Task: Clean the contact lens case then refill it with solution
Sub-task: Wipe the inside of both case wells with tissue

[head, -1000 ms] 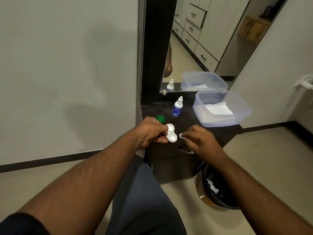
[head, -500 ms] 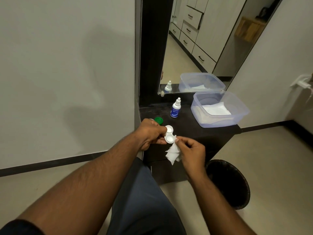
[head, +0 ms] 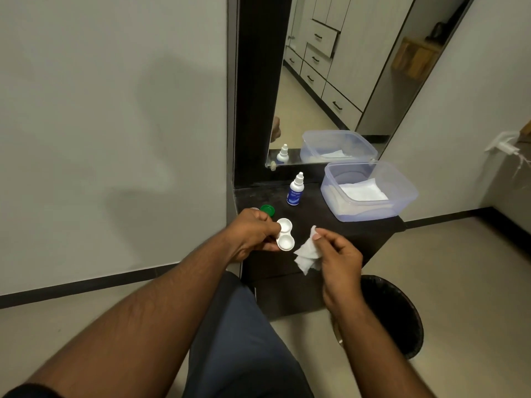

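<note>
The right hand (head: 339, 254) has drawn its crumpled white tissue (head: 306, 254) away from the white twin-cup plastic lens case (head: 285, 237), which the left hand (head: 253, 235) pinches above the worktop's (head: 344, 234) front edge.

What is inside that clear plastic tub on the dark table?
The clear plastic tub holds a folded white tissue lying flat near its right side, and the far left of its floor looks bare. Whatever lies beneath the tissue is covered.

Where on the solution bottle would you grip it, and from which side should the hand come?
Grip the bottle round its blue-labelled body, below the narrow white nozzle. It stands upright on the dark shelf, so a sideways wrap fits its round wall. Probably come from the front right: the tub stands apart to its right, the mirror is behind, and the right hand must drop its tissue first.
</note>
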